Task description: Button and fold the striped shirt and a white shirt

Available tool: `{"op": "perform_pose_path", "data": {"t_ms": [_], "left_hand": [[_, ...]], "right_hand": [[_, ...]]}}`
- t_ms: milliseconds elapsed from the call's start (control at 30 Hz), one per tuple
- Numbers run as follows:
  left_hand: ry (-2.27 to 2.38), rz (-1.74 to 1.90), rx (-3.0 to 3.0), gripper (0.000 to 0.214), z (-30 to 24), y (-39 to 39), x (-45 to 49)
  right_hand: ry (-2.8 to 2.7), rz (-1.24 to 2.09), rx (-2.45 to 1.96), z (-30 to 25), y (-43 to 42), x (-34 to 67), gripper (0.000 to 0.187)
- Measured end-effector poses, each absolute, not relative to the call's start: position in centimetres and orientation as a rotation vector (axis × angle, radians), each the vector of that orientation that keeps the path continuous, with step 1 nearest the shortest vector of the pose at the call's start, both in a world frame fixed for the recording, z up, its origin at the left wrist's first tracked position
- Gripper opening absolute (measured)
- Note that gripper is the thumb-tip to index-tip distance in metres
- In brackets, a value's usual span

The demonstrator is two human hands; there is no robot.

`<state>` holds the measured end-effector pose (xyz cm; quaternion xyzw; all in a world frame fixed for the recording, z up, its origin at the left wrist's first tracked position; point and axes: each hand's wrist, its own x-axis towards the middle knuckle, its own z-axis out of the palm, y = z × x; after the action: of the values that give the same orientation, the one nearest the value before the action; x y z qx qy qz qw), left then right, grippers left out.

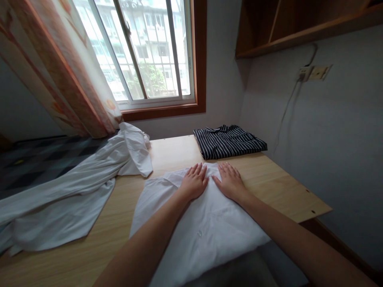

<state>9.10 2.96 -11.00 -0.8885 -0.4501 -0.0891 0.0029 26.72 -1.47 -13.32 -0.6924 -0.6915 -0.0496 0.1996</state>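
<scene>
A white shirt [206, 223] lies spread on the wooden board, its near part hanging toward my body. My left hand [195, 181] rests flat on the upper part of the shirt, fingers stretched out and pointing away from me. Just to its right, my right hand [229, 180] also presses flat on the fabric near the far edge, its fingers spread. Between the two hands runs a narrow strip of white cloth. Neither hand grips anything.
Behind the hands sits a folded black-and-white striped shirt [229, 141]. Another white garment [98, 179] drapes across the left side of the board [281, 183]. A window, a curtain [68, 67], a wall shelf [299, 40] and a socket with a cord [305, 74] surround it.
</scene>
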Motion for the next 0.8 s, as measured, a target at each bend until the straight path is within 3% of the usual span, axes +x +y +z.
{"op": "perform_pose_path", "data": {"t_ms": [233,400,800], "left_hand": [[-1.496,-0.272,-2.737,0.063,-11.0,2.7,9.4],[-1.449,-0.366,-2.764,0.061,-10.8,2.6,9.0],[-1.024,-0.462,-2.846,0.046,-10.6,2.1,9.3]], "right_hand": [[-2.039,-0.217,-1.701,-12.5,-1.6,27.1,0.053],[-2.237,-0.021,-1.42,-12.6,-0.6,27.2,0.043],[-2.098,-0.049,-1.798,-13.1,-0.6,26.9,0.051]]}}
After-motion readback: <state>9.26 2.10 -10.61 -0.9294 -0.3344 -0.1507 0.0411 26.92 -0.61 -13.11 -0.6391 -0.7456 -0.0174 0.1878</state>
